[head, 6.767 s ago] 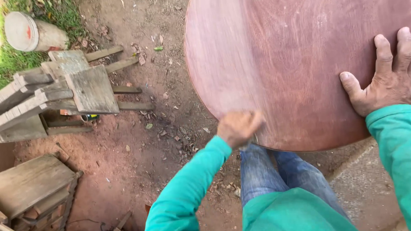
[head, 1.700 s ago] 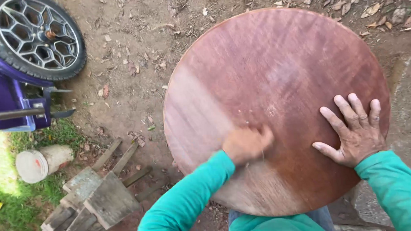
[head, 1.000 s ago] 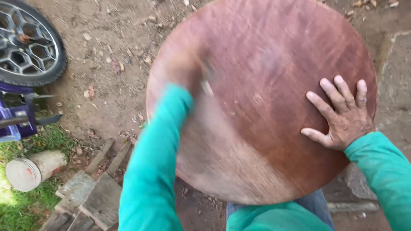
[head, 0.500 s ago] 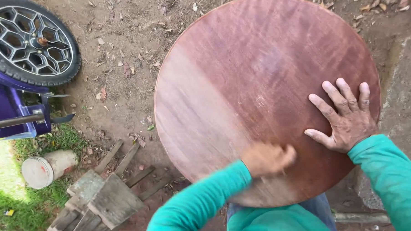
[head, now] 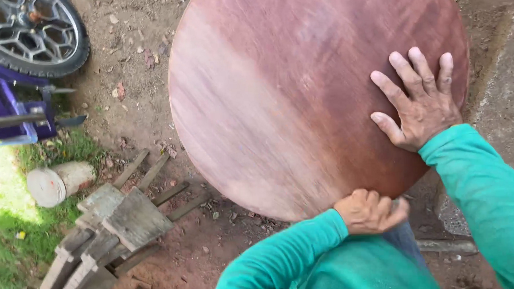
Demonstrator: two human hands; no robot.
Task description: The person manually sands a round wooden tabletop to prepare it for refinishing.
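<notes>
- Plainly, no package, label or sign shows; the nearest to a container is a pale round bucket [head: 58, 183] lying on its side at the left, where the grass [head: 9, 227] meets the dirt.
- A large round wooden board [head: 318, 97], reddish brown with a paler streak down its left part, fills the upper middle of the view, held above the dirt ground [head: 147, 108] in front of the person.
- The right hand [head: 418, 107] lies flat on the board's right side, fingers spread wide and palm pressed to the wood, holding nothing.
- The left hand [head: 370, 210] is curled into a loose fist at the board's lower edge; whether it pinches anything I cannot tell.
- Half a second ago the left hand sat on the board's face just inside the lower edge; now it is at the rim itself. The right hand has kept its place on the right side.
- The board looms larger and its top edge has run out of the view compared with that earlier picture.
- Both arms wear teal sleeves [head: 486, 193].
- A car wheel [head: 34, 32] with a patterned rim stands at the upper left, over a purple metal frame [head: 14, 113].
- Grey weathered planks [head: 117, 223] lie stacked at the lower left, just below the board's edge.
- A grey concrete slab [head: 505, 84] lies to the right, partly hidden by the board and the right arm.
</notes>
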